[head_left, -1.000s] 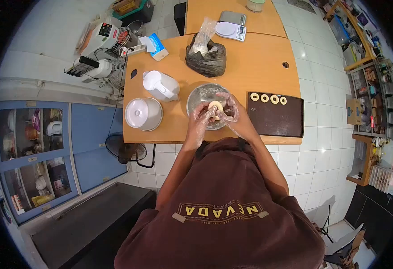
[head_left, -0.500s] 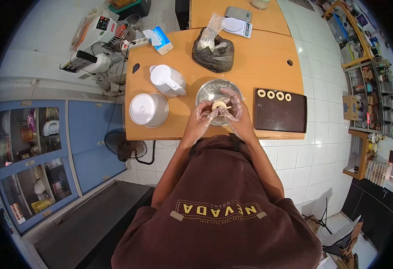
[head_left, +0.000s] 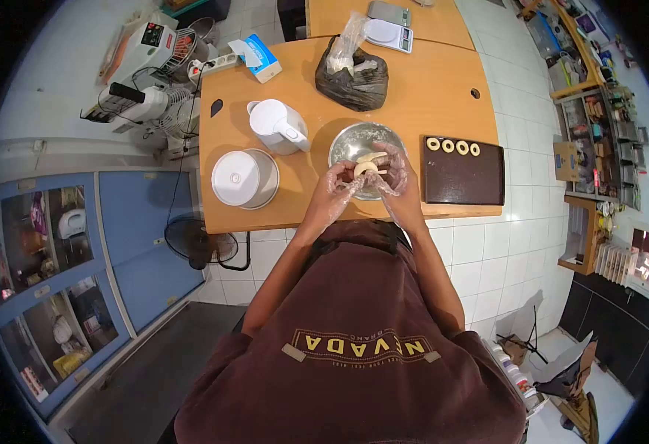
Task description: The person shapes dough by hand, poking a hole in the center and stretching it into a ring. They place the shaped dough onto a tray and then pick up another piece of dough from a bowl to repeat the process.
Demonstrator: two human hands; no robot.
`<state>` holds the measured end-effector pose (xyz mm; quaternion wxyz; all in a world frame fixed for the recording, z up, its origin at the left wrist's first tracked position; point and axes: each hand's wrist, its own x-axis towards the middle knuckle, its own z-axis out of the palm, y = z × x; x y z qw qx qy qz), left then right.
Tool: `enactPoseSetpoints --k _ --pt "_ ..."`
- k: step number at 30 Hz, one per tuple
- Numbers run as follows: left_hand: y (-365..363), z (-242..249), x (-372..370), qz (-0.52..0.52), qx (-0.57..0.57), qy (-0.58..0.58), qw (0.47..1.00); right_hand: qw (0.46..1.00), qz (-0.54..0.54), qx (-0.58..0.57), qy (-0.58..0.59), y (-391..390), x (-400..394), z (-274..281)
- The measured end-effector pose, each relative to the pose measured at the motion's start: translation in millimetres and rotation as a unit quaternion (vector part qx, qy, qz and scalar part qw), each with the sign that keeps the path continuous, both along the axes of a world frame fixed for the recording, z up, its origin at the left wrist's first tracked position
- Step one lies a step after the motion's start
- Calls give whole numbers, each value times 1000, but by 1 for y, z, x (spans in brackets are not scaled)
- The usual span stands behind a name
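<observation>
Over the near side of a steel mixing bowl (head_left: 345, 143), both of my flour-dusted hands meet around a curved piece of pale dough (head_left: 365, 168). My left hand (head_left: 336, 185) pinches it from the left, and my right hand (head_left: 400, 181) grips the right side with thumb and fingers. Just beyond this piece another strip of dough (head_left: 372, 157) shows between the hands. A short, thin pale end sticks out toward the right fingers. The fingertips partly hide the dough.
Right of the bowl lies a dark baking tray (head_left: 463, 176) with several dough rings (head_left: 446, 146) along its far edge. A white pitcher (head_left: 271, 122) and a lidded white tub (head_left: 235, 179) stand left. Farther back are a black plastic bag (head_left: 354, 87), a kitchen scale (head_left: 388, 35) and a tissue box (head_left: 263, 63).
The view has shifted slightly. Between my hands the dough now shows as a curved piece with a second strip behind it, where a more closed rounded shape showed before.
</observation>
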<state>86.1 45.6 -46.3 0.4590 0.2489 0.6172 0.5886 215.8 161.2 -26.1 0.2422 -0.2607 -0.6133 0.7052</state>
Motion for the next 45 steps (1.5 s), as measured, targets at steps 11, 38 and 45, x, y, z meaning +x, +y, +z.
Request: enactPoseSetpoints --k 11,38,45 --pt "-18 -13 -32 -15 -2 -136 991 998 -49 -38 8 -39 -15 -10" --pt "-33 22 -71 -75 -8 208 975 997 -18 63 -41 -45 -51 6" --pt "-32 29 -67 -28 -4 186 982 992 27 92 -77 -40 -45 4"
